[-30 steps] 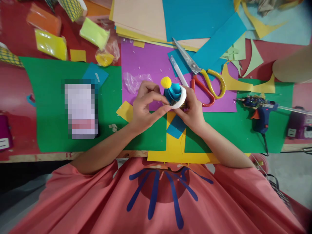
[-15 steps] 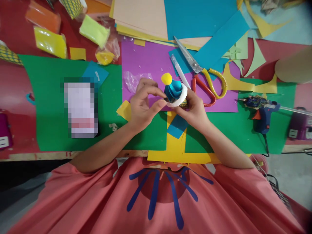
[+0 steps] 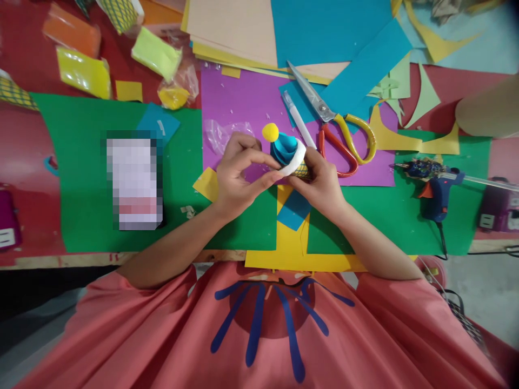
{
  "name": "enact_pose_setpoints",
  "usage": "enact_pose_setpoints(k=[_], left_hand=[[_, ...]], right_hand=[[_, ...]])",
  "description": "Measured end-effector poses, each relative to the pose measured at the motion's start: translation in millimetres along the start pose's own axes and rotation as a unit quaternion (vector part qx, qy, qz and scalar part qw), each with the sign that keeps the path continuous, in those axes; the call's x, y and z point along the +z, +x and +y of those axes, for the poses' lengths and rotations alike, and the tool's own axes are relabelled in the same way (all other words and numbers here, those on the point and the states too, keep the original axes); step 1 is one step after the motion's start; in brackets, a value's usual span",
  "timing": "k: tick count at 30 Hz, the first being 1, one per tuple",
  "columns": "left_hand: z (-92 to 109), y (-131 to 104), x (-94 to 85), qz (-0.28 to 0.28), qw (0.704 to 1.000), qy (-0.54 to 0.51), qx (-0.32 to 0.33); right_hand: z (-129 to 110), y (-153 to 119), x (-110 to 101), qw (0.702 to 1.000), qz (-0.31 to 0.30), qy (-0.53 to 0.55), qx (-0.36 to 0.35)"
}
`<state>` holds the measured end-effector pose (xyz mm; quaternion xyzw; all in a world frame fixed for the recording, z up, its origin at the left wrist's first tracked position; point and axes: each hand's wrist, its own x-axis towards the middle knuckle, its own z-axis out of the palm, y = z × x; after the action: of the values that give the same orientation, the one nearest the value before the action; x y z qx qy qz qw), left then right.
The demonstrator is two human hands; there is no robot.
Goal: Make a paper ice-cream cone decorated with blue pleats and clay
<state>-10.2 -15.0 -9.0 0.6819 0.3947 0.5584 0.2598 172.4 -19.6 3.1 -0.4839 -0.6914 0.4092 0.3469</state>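
Observation:
A small craft ice cream cone (image 3: 285,148) is between my hands, tilted with its top to the upper left. It has a blue swirl, a yellow ball on top, a white band around the rim and a yellow-green checked cone. My right hand (image 3: 324,181) is closed around the checked part. With thumb and forefinger, my left hand (image 3: 243,175) pinches at the lower left edge of the white band. What lies directly between those fingertips is partly hidden. Just beyond the cone lie a white pen-like stick (image 3: 299,119) and scissors (image 3: 324,111) with red and yellow handles.
A blue glue gun (image 3: 436,194) lies at the right, its cord running off the table edge. On the left is a blurred-out phone-like object (image 3: 132,181). Bagged clay packs (image 3: 83,73) are at the upper left, and paper sheets (image 3: 235,32) at the back.
The cone has turned and shifted slightly left, so more of its checked side shows. My left fingertips now meet the white band's lower edge.

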Motion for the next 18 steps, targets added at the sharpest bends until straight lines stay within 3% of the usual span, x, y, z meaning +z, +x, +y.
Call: enact_pose_setpoints(k=[5, 11, 15, 18], left_hand=[[-6.1, 1.6, 0.5, -0.011, 0.999, 0.000, 0.050], [-7.2, -0.8, 0.1, -0.028, 0.999, -0.024, -0.008], [-8.6, -0.4, -0.3, -0.017, 1.000, -0.013, -0.009], [-10.1, 0.7, 0.9, 0.007, 1.000, -0.010, 0.011]], right_hand=[[-0.8, -0.2, -0.1, 1.000, 0.007, -0.007, 0.010], [2.0, 1.6, 0.8, 0.999, -0.007, 0.032, 0.025], [2.9, 3.8, -0.6, 0.993, -0.039, 0.109, 0.037], [2.8, 3.8, -1.3, 0.993, -0.048, 0.102, 0.033]])
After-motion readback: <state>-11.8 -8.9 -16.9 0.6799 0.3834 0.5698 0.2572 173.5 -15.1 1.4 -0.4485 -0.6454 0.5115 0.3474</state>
